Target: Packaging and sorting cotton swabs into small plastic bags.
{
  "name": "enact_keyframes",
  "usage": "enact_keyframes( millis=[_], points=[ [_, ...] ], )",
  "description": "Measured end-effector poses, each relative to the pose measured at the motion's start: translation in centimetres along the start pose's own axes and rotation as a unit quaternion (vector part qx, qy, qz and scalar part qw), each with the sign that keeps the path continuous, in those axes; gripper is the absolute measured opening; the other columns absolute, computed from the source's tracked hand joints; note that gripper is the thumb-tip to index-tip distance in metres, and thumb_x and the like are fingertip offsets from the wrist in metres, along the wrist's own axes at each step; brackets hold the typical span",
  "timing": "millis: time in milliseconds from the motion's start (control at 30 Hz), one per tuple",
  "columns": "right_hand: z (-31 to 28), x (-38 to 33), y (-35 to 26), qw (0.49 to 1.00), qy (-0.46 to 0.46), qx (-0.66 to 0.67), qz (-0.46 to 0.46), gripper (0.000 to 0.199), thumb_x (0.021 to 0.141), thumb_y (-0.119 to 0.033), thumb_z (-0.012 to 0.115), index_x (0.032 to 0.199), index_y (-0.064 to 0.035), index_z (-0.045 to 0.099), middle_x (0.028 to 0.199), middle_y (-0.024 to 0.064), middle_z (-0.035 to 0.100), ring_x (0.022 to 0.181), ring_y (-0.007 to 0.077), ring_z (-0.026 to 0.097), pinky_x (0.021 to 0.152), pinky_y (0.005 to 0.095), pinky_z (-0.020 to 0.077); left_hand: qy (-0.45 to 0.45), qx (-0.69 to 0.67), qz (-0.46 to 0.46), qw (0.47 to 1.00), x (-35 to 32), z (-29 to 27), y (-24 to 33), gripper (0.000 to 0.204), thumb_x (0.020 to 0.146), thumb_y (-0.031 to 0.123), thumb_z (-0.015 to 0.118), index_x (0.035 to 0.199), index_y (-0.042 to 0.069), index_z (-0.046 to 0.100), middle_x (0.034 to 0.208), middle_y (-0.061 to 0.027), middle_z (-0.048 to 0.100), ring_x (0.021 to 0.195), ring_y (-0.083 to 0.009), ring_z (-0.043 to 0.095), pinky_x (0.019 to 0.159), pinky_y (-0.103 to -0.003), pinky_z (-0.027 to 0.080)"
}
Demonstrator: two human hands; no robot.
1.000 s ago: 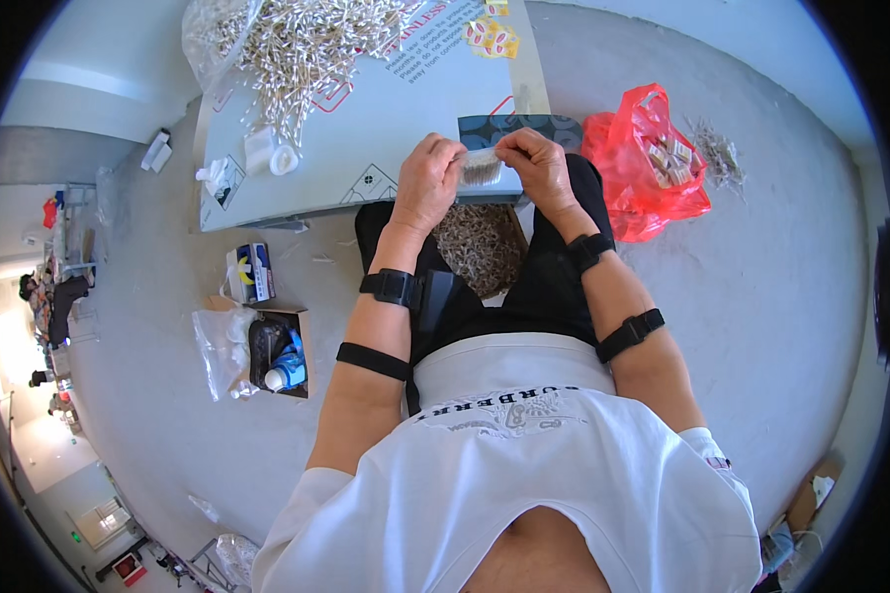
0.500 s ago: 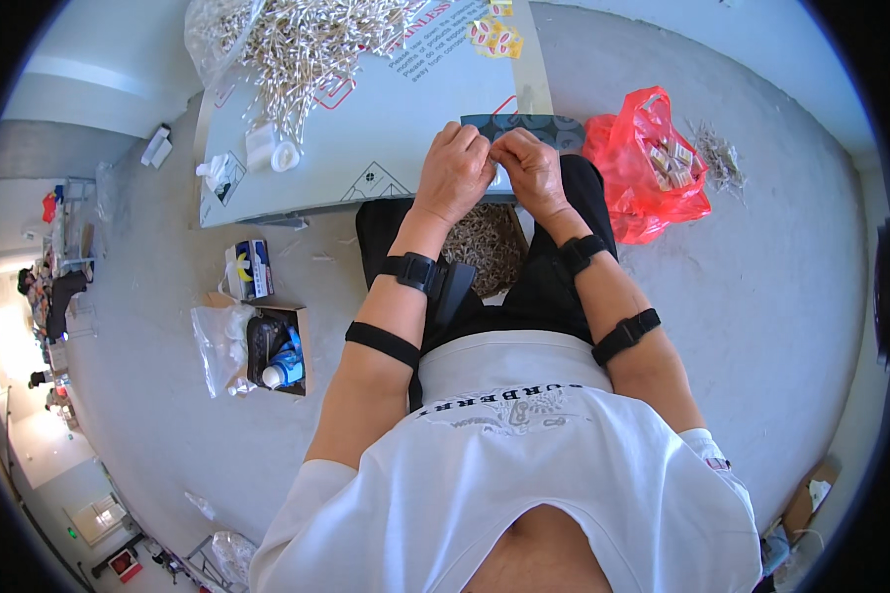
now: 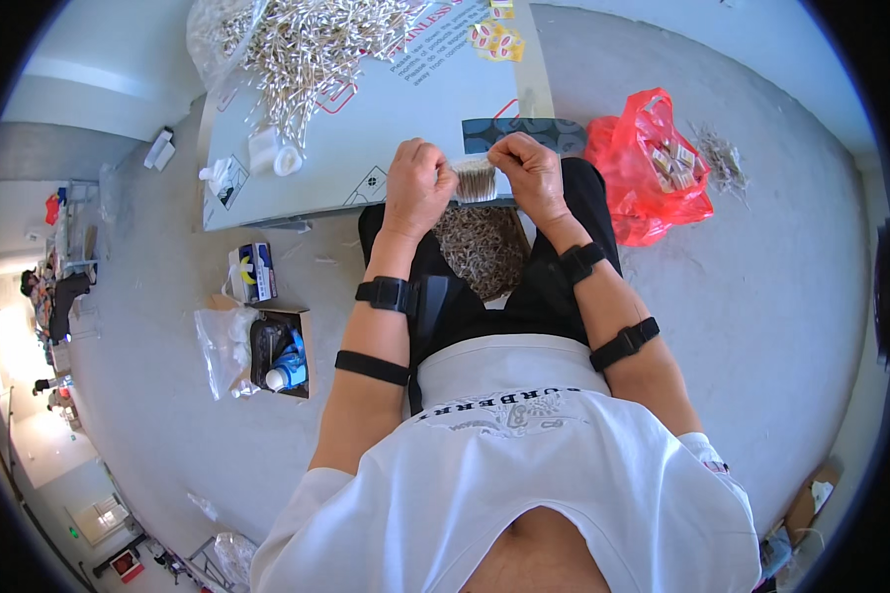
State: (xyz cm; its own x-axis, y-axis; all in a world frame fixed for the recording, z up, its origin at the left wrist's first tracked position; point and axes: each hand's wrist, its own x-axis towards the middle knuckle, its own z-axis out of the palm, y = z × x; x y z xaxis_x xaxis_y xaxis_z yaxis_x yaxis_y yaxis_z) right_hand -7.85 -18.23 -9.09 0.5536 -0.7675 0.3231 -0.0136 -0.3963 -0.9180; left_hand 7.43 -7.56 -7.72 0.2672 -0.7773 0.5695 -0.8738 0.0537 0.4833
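A small clear bag of cotton swabs (image 3: 477, 182) hangs spread between my two hands at the table's near edge. My left hand (image 3: 418, 188) is closed, its fingertips pinching the bag's left edge. With thumb and forefinger, my right hand (image 3: 530, 176) pinches the bag's upper right corner. Below the bag, between my knees, sits a box of loose swabs (image 3: 480, 252). A dark patterned strip (image 3: 564, 134) lies on the table just beyond my right hand. A large heap of loose cotton swabs (image 3: 311, 49) covers the table's far left.
On the table (image 3: 366, 128) are white rolls (image 3: 273, 153), a crumpled white wrapper (image 3: 222, 176) and yellow stickers (image 3: 496, 42). A red plastic bag (image 3: 648, 178) with small packs stands at right, beside scattered swabs (image 3: 724, 163). An open carton (image 3: 279, 351) is on the floor at left.
My hands have moved apart, the left one shifting left and slightly down. The bag of swabs, mostly hidden before, now shows between them.
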Motion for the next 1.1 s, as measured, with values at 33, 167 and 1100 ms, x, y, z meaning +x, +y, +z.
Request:
enact_keyframes(
  millis=[33,167,1100],
  points=[
    [-0.2,0.1,0.1,0.998,0.006,0.06,0.026,0.007,0.081,0.0,0.067,0.081,0.0016,0.06,0.071,0.0059,0.058,0.068,0.0142,0.054,0.064,0.0271,0.0443,0.031,-0.023,-0.01,0.999,0.0,-0.5,0.1,0.014,0.068,-0.002,0.06,0.074,0.004,0.049,0.074,-0.0118,0.052,0.073,-0.0345,0.053,0.063,-0.045,0.045],
    [-2.4,0.6,-2.0,0.984,-0.019,0.162,0.067,0.005,0.085,0.0,0.066,0.083,0.0024,0.062,0.074,-0.0018,0.056,0.073,0.0052,0.049,0.065,0.0225,0.0421,0.05,-0.138,-0.158,0.976,0.3,-3.9,0.5,0.011,0.073,-0.001,0.065,0.079,0.002,0.056,0.074,-0.0063,0.055,0.072,-0.0179,0.056,0.062,-0.03,0.046],
    [-2.5,0.0,-9.8,0.993,-0.015,0.073,-0.095,0.007,0.083,0.001,0.064,0.082,0.0014,0.057,0.077,0.0091,0.053,0.071,0.0209,0.052,0.065,0.0305,0.0432,0.015,-0.267,-0.068,0.961,3.6,-6.6,9.2,0.008,0.077,-0.003,0.065,0.085,-0.002,0.062,0.082,-0.0065,0.063,0.068,-0.0139,0.057,0.062,-0.025,0.047]
  ],
)
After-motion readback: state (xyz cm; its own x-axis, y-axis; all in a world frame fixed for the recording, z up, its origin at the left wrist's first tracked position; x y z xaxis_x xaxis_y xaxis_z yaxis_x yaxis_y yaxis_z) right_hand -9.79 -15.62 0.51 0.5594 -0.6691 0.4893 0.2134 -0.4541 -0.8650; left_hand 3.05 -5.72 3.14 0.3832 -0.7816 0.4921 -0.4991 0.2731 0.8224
